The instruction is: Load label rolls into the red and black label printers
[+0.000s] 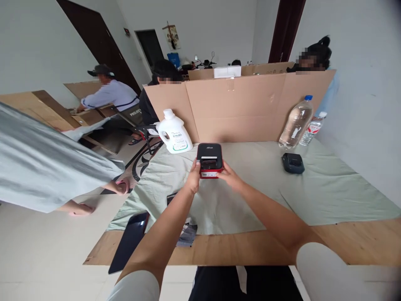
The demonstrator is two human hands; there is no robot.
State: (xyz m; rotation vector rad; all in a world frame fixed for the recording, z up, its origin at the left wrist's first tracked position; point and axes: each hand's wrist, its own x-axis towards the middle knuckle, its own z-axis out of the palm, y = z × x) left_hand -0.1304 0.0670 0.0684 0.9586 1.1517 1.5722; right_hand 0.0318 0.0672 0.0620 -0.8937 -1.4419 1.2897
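Observation:
Between my two hands is a small black-and-red label printer (209, 151), with a dark slot and a white strip across its top and a white sticker on its red front side. My left hand (193, 177) closes on its left side, thumb up along the edge. On the opposite side, my right hand (231, 174) grips the front right corner, its fingers partly hidden behind the casing. The printer is over the pale green cloth (250, 184); whether its base touches the cloth I cannot tell.
A white jug (175, 133) stands at the back left before a cardboard screen (234, 110). Back right are a large bottle (296, 123), a smaller bottle (313, 128) and a black device (293, 163). A dark tablet (129, 240) lies front left. People are nearby, one standing at left.

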